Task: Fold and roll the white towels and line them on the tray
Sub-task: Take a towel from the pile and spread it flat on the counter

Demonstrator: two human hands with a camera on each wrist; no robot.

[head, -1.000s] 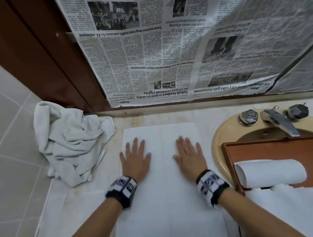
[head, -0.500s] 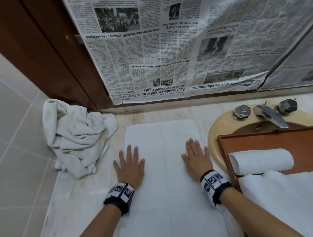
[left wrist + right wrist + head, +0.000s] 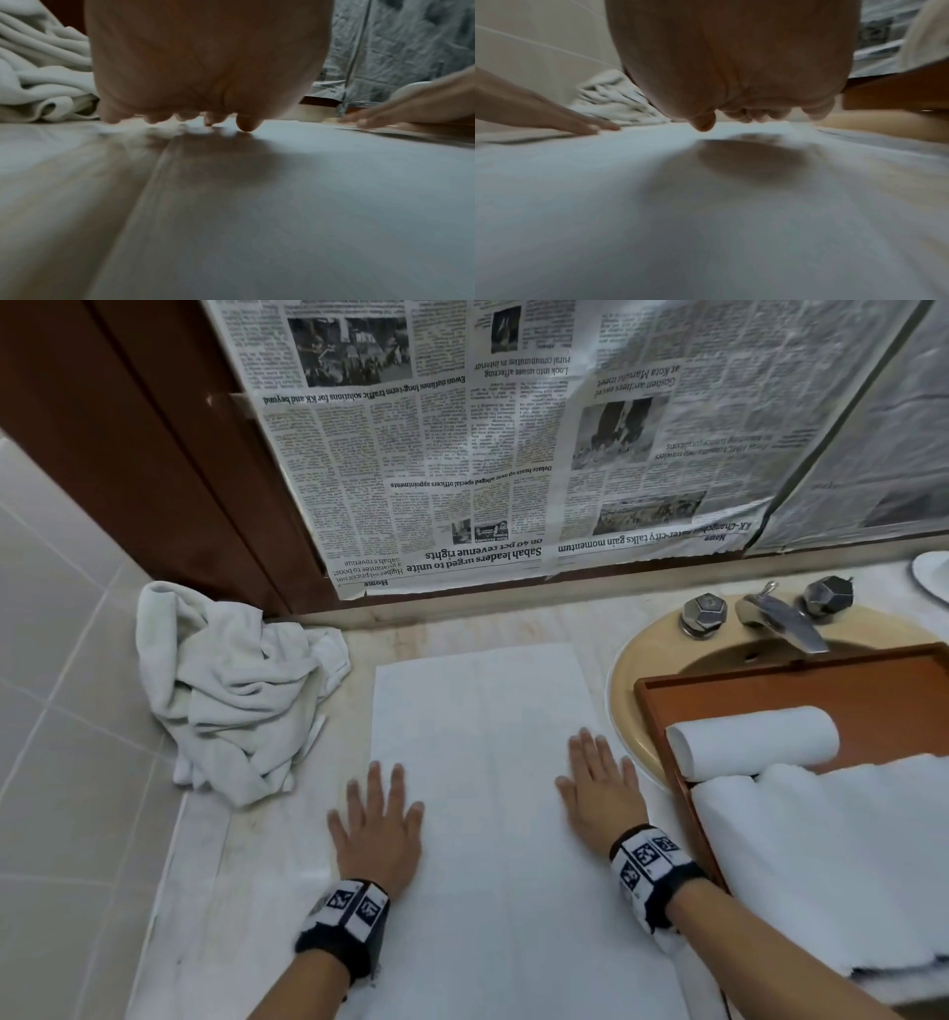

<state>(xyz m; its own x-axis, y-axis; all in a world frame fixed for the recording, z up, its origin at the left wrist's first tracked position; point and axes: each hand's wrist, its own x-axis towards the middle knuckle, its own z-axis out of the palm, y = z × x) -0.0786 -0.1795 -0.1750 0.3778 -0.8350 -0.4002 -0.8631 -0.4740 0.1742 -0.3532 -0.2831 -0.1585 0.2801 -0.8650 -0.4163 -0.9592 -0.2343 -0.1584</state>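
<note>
Flat white towel (image 3: pixel 493 788) spread smooth on marble tabletop (image 3: pixel 205 891), rectangular. Left hand (image 3: pixel 377 829) and right hand (image 3: pixel 598 793) both flat, fingers straight, pressing its side edges. Rolled towel (image 3: pixel 755 739) in wooden tray (image 3: pixel 770 690).

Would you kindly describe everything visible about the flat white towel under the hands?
The flat white towel is a long, smooth rectangle of plain cloth, spread lengthwise on the pale counter beside the sink. The left hand and right hand press on it, fingers straight, near its side edges. No roll has been started.
</note>
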